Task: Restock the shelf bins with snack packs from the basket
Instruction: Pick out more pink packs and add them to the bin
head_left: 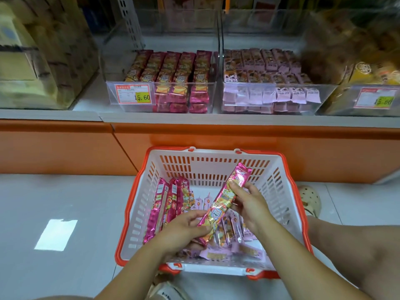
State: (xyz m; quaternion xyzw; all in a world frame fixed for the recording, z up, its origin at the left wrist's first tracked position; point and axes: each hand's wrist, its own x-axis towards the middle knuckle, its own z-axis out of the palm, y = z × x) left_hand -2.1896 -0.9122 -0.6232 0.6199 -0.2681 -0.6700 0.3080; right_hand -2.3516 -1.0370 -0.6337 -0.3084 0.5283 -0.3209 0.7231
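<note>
While both hands, left hand and right hand, pinch one pink pack over the basket, its slippery wrapper may slide and fall back.

Both bare forearms extend forward and down, converging. Left hand grips the lower end of 1 snack pack, fingers curled around it. Right hand pinches its upper half. Wrists apart.
</note>
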